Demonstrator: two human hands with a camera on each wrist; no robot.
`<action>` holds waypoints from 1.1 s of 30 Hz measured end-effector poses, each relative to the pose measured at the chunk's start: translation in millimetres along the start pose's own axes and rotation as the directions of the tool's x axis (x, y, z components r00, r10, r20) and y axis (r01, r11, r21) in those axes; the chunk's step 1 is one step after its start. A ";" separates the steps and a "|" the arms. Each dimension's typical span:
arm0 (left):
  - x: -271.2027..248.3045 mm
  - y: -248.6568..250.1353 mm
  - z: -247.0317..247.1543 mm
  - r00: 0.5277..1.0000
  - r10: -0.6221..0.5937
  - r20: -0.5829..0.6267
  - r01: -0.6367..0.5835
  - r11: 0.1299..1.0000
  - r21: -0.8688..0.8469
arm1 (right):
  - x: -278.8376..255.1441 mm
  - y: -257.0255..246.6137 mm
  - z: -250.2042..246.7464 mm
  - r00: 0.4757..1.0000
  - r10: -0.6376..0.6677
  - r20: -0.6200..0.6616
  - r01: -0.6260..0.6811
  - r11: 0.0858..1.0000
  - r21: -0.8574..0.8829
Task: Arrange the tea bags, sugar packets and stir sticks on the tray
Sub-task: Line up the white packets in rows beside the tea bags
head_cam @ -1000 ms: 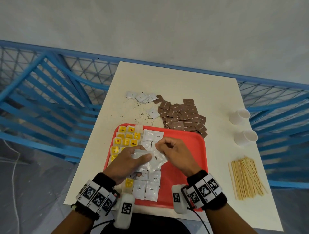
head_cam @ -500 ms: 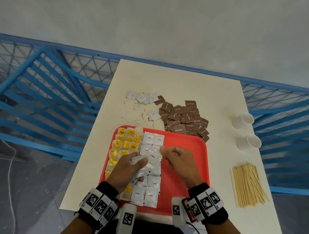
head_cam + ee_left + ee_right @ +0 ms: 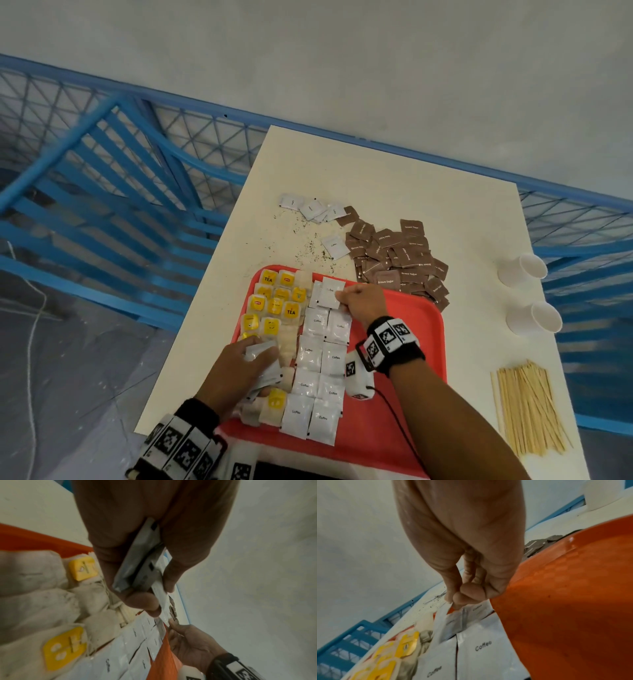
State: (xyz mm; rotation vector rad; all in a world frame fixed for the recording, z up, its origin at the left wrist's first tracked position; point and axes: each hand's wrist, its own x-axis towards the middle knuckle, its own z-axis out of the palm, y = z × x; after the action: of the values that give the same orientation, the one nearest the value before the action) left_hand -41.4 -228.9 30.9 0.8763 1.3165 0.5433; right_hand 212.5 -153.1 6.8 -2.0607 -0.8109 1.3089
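Note:
A red tray [image 3: 416,346] lies on the white table [image 3: 394,192]. Tea bags with yellow tags [image 3: 274,305] fill its left side, and white packets [image 3: 322,373] lie in two columns beside them. My right hand [image 3: 361,301] pinches one white packet [image 3: 329,291] [image 3: 442,620] by its corner at the top of those columns. My left hand [image 3: 239,370] grips a small stack of white packets [image 3: 263,353] [image 3: 142,562] over the tea bags. Wooden stir sticks [image 3: 529,411] lie on the table right of the tray.
A heap of brown sugar packets [image 3: 397,253] and a few loose white packets [image 3: 311,209] lie beyond the tray, with dark crumbs [image 3: 301,240] scattered near them. Two white cups [image 3: 520,270] lie at the right edge. A blue railing [image 3: 102,192] surrounds the table.
My right hand has taken one white packet from the stack and carried it to the far end of the columns. My left hand has drawn back toward me with the remaining stack.

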 end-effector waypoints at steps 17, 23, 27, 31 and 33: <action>-8.2 30.9 9.4 0.996 0.020 0.084 -0.004 0.981 -0.194 | -98.8 -22.2 -0.2 0.907 -0.160 0.389 0.234 0.961 -0.149; -8.8 49.2 35.7 0.986 0.058 0.158 -0.027 0.981 -0.195 | -132.2 -10.8 -22.3 0.868 -0.377 0.324 0.401 0.916 -0.010; -9.3 58.7 47.9 0.975 0.141 0.171 -0.117 0.983 -0.140 | -133.5 1.7 -48.7 0.868 -0.375 0.324 0.397 0.918 -0.001; -14.8 64.8 63.2 0.960 0.139 0.242 -0.124 0.989 -0.079 | -135.6 9.2 -60.0 0.892 -0.351 0.286 0.329 0.936 0.124; -20.2 66.7 68.3 0.955 0.143 0.260 -0.150 0.989 0.005 | -136.4 9.0 -61.1 0.891 -0.396 0.223 0.371 0.917 0.143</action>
State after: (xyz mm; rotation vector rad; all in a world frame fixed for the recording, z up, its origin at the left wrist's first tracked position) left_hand 29.6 -222.2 97.5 1.0346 1.0278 0.5096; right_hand 224.1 -268.3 101.8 -1.5724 -1.1730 1.3588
